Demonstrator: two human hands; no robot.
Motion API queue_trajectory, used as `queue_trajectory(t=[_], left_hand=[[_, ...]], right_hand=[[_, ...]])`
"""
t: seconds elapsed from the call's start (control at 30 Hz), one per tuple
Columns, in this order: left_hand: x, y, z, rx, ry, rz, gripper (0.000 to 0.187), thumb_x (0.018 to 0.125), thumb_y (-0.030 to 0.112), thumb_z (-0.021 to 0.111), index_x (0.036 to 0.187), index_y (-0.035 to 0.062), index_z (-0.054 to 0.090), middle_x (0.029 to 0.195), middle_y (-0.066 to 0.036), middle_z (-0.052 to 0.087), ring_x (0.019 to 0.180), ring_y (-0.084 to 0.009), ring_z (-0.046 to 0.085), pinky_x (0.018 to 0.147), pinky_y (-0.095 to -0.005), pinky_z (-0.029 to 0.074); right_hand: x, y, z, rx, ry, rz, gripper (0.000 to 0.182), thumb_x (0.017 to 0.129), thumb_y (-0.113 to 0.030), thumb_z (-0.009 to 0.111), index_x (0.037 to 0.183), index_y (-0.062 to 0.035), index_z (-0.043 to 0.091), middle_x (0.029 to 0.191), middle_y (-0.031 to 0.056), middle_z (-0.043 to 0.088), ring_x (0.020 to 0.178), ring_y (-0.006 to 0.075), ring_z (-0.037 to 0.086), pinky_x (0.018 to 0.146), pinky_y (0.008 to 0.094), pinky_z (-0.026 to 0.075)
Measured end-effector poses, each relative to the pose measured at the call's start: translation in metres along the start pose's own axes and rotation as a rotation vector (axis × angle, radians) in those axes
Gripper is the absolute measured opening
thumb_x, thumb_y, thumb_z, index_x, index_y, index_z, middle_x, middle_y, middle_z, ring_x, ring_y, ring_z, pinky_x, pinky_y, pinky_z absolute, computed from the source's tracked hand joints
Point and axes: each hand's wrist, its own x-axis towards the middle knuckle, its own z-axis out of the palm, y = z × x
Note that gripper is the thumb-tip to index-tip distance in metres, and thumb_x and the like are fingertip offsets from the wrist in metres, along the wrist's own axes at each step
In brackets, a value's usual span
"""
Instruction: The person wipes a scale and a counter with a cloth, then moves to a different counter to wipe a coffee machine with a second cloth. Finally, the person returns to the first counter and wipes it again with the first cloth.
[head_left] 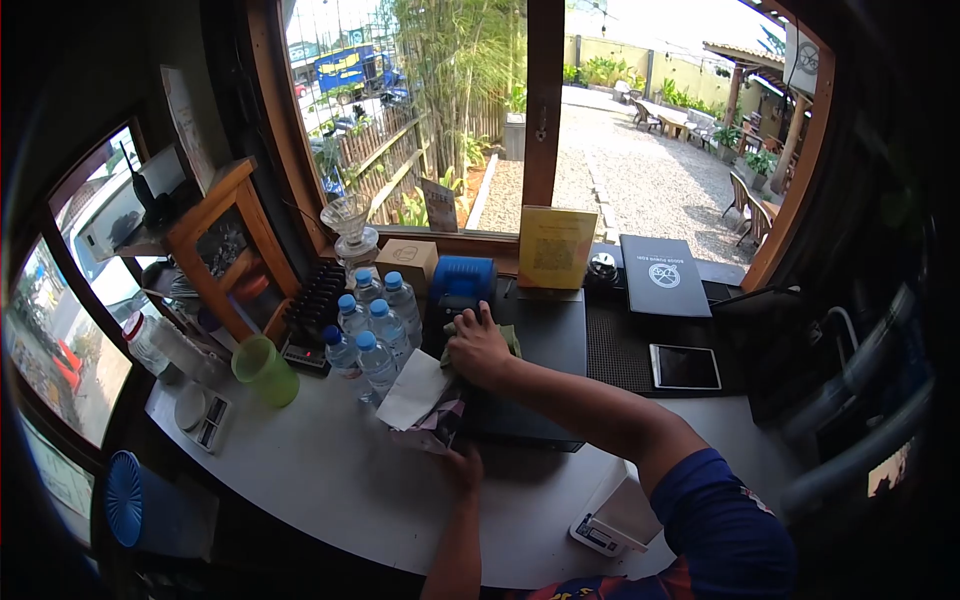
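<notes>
The water bottles (368,325) stand on the worktop (330,470), left of the printer (462,285). The cup (264,371) is left of the bottles. The tablet (684,367) lies on the mat (620,345), right of the box (535,385). The right hand (478,347) rests on a cloth (508,340) on the box.

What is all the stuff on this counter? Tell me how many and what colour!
water bottles: five, clear with blue caps, left of the black box
cup: one, green, left of the bottles
card reader: one, blue, behind the right hand
cloth: one, greenish, under the right hand
black box: one, centre of counter
paper: one, white, by the box's left side
yellow sign: one, at the window
menu folder: one, dark, right of the sign
tablet: one, black screen, on the mat
small scale: one, white, counter's left edge
right hand: on the cloth
left hand: at the box's front edge
</notes>
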Motion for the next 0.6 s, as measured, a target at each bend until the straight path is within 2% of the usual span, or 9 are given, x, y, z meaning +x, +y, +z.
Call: queue_trajectory(t=[0.1,0.13,0.23,0.33,0.4,0.43,0.47,0.53,0.6], left_hand=[[0.009,0.054,-0.029,-0.046,-0.132,-0.153,0.068,0.084,0.022,0.063,0.139,-0.0114,0.039,0.140,-0.036,0.043,0.132,-0.0511,0.042,0.115,-0.0505,0.031],[0.010,0.061,-0.032,-0.036,-0.135,-0.138,0.063,0.086,0.020,0.060,0.137,-0.0117,0.041,0.138,-0.036,0.046,0.131,-0.0501,0.044,0.113,-0.0500,0.033],[0.013,0.066,-0.037,-0.003,-0.104,-0.068,0.053,0.089,0.016,0.054,0.133,-0.0124,0.045,0.134,-0.036,0.051,0.129,-0.0482,0.049,0.110,-0.0488,0.037],[0.013,0.064,-0.033,-0.001,-0.038,-0.020,0.052,0.089,0.016,0.054,0.132,-0.0125,0.047,0.132,-0.036,0.052,0.128,-0.0480,0.050,0.110,-0.0483,0.037],[0.011,0.060,-0.031,-0.017,-0.061,-0.051,0.052,0.089,0.018,0.055,0.131,-0.0126,0.048,0.132,-0.036,0.053,0.128,-0.0476,0.050,0.110,-0.0479,0.038],[0.009,0.060,-0.030,-0.041,-0.050,-0.058,0.052,0.090,0.019,0.056,0.130,-0.0126,0.048,0.132,-0.035,0.053,0.127,-0.0473,0.050,0.109,-0.0474,0.038],[0.009,0.060,-0.030,-0.064,-0.040,-0.062,0.053,0.090,0.020,0.057,0.130,-0.0125,0.048,0.132,-0.034,0.053,0.126,-0.0470,0.051,0.109,-0.0470,0.038],[0.009,0.055,-0.029,-0.141,-0.008,-0.079,0.054,0.089,0.023,0.059,0.128,-0.0126,0.049,0.130,-0.033,0.054,0.124,-0.0469,0.052,0.109,-0.0473,0.038],[0.008,0.046,-0.025,-0.252,0.043,-0.109,0.055,0.088,0.027,0.061,0.125,-0.0127,0.052,0.125,-0.033,0.056,0.123,-0.0473,0.052,0.109,-0.0487,0.037]], right_hand=[[-0.008,0.005,-0.013,-0.021,-0.099,-0.021,0.026,0.086,-0.020,0.058,0.099,-0.0068,0.075,0.115,0.0173,0.058,0.123,0.0344,0.046,0.113,0.0631,0.020],[-0.010,0.006,-0.016,-0.032,-0.130,-0.025,0.026,0.086,-0.019,0.058,0.100,-0.0072,0.075,0.115,0.0174,0.058,0.123,0.0350,0.047,0.112,0.0641,0.022],[-0.021,0.018,-0.031,0.164,-0.330,0.018,0.028,0.084,-0.015,0.059,0.106,-0.0081,0.075,0.116,0.0171,0.058,0.124,0.0329,0.050,0.109,0.0587,0.032],[-0.026,0.060,-0.031,0.541,-0.101,0.222,0.031,0.083,-0.010,0.057,0.109,-0.0051,0.072,0.111,0.0203,0.063,0.113,0.0321,0.061,0.098,0.0493,0.047],[-0.020,0.091,-0.039,0.923,-0.137,0.456,0.030,0.083,-0.005,0.055,0.109,-0.0008,0.069,0.099,0.0218,0.068,0.095,0.0327,0.069,0.087,0.0408,0.053],[-0.017,0.107,-0.035,0.990,-0.029,0.411,0.025,0.087,-0.005,0.052,0.107,0.0012,0.067,0.090,0.0223,0.070,0.084,0.0357,0.070,0.079,0.0410,0.054],[-0.010,0.119,-0.020,0.882,0.124,0.453,0.023,0.091,-0.008,0.052,0.108,0.0005,0.067,0.091,0.0204,0.069,0.083,0.0342,0.069,0.078,0.0413,0.053],[0.002,0.129,-0.010,1.136,0.234,0.554,0.023,0.089,-0.007,0.053,0.105,0.0017,0.066,0.095,0.0237,0.069,0.093,0.0372,0.069,0.082,0.0433,0.052],[0.012,0.130,0.007,1.114,0.305,0.538,0.023,0.090,-0.008,0.052,0.108,0.0011,0.064,0.099,0.0245,0.068,0.099,0.0397,0.066,0.086,0.0438,0.050]])
